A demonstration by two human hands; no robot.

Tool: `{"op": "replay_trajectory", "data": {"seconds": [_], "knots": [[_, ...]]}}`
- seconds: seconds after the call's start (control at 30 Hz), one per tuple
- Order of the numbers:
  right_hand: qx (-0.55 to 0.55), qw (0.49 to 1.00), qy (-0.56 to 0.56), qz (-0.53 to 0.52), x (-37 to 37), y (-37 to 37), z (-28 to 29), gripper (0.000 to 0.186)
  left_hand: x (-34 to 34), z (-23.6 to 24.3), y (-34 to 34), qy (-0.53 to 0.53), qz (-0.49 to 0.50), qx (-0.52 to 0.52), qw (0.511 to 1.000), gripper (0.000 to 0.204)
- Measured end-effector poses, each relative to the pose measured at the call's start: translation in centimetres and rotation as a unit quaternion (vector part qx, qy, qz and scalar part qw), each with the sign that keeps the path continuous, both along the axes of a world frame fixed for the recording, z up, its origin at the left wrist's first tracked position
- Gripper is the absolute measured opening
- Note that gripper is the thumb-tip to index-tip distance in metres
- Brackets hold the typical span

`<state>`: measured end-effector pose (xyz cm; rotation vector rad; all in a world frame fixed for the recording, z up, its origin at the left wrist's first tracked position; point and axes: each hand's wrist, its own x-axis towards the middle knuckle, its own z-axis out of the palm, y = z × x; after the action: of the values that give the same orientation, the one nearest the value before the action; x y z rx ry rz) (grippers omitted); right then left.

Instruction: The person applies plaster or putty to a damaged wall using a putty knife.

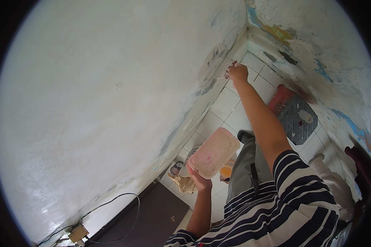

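My left hand grips a shallow pink plastic tray by its near edge, with pale smears over its surface. My right arm reaches far forward, and my right hand is closed at the lower part of the white wall, close to the corner. Something thin and whitish shows at its fingers, too small to name. Next to the hand, the wall has grey, rough patches.
On the tiled floor stand a dark grey step stool and a red object. Crumpled brown paper and an orange-yellow container lie below the tray. A cable runs from a socket box. Paint peels off the right wall.
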<state>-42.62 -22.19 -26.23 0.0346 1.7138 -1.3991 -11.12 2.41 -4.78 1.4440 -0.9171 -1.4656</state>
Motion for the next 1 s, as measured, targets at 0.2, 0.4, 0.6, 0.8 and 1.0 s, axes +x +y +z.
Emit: {"op": "replay_trajectory", "data": {"seconds": [0.2, 0.4, 0.6, 0.8, 1.0], "knots": [[-0.027, 0.993, 0.111, 0.009, -0.6, -5.0, 4.0, 0.003, 0.9, -0.5, 0.6, 0.000, 0.017, 0.019, 1.000, 0.056], [-0.206, 0.976, -0.065, 0.018, -5.1, 2.7, 10.4, 0.007, 1.1, -0.4, 0.2, 0.008, 0.006, 0.014, 1.000, 0.055], [0.001, 0.999, 0.042, -0.027, -3.0, -1.0, 9.8, 0.007, 1.0, -0.5, -0.3, 0.022, -0.011, -0.018, 1.000, 0.062], [-0.153, 0.979, 0.121, 0.056, -4.9, 0.3, 12.3, 0.008, 0.8, -0.4, -0.5, -0.013, 0.002, 0.034, 0.999, 0.082], [0.026, 0.970, 0.242, 0.007, -3.5, 2.2, 9.4, 0.019, 0.2, -0.4, -0.4, 0.006, -0.010, 0.019, 1.000, 0.085]]}}
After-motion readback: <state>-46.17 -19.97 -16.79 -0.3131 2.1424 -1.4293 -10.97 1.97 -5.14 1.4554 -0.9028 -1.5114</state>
